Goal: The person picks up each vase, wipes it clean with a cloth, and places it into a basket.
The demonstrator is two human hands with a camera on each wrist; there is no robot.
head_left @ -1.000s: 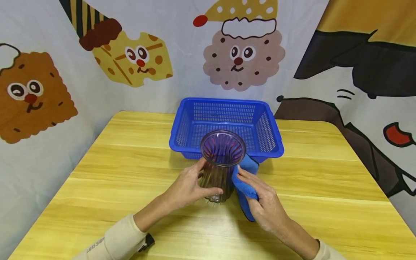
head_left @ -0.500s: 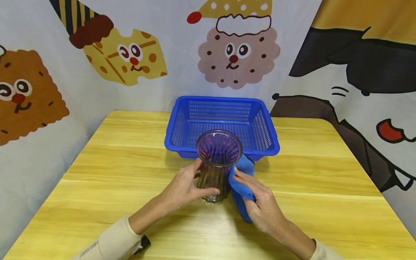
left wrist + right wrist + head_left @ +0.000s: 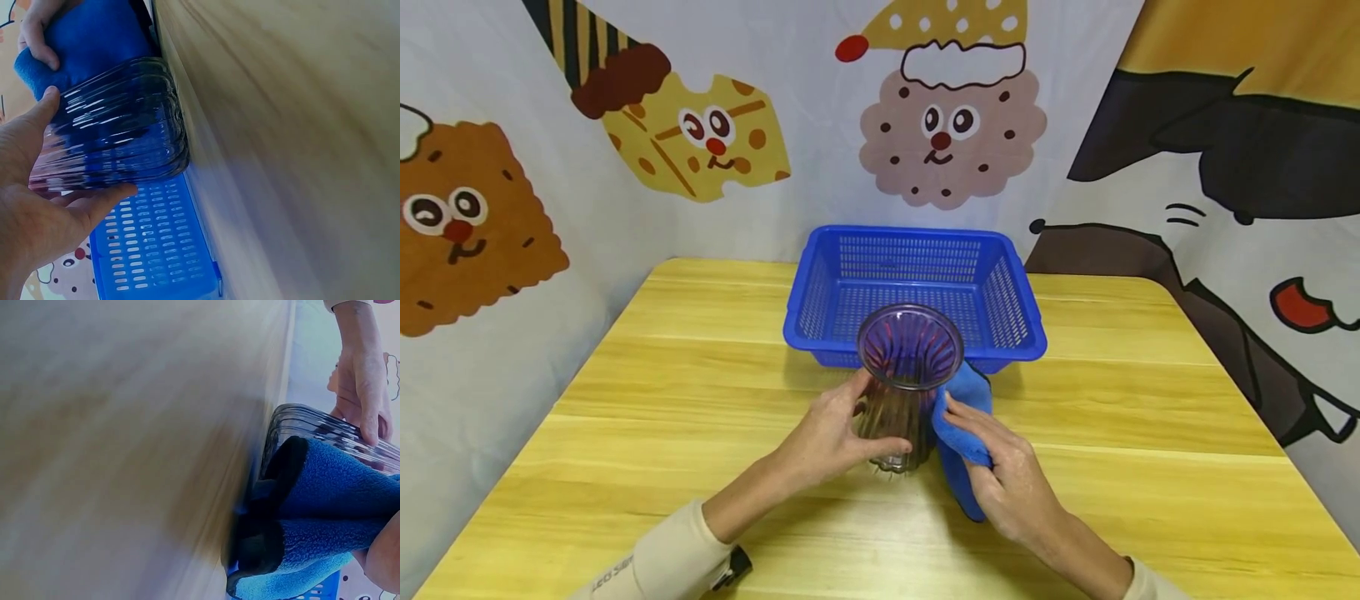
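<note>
A ribbed, purple-tinted glass vase (image 3: 898, 421) with a flared rim stands upright in the middle of the head view; whether its base touches the table cannot be told. My left hand (image 3: 827, 433) grips its left side, thumb across the front and fingers reaching behind. In my right hand (image 3: 1018, 479) is a blue cloth (image 3: 958, 442), pressed against the vase's right side below the rim. The cloth's dark-edged folds (image 3: 331, 487) hang down beside the glass in the right wrist view. Ribbed glass (image 3: 119, 131) fills the left hand's grasp in the left wrist view.
Directly behind the vase sits a blue perforated plastic basket (image 3: 805, 333), partly covered by the vase rim. Both rest on a yellow wood-grain table (image 3: 700, 358). A white cartoon-printed cloth (image 3: 820, 167) hangs behind the table and along its sides.
The head view shifts slightly. Both hands, the vase and the blue cloth keep nearly the same arrangement, with the cloth still against the vase's right side.
</note>
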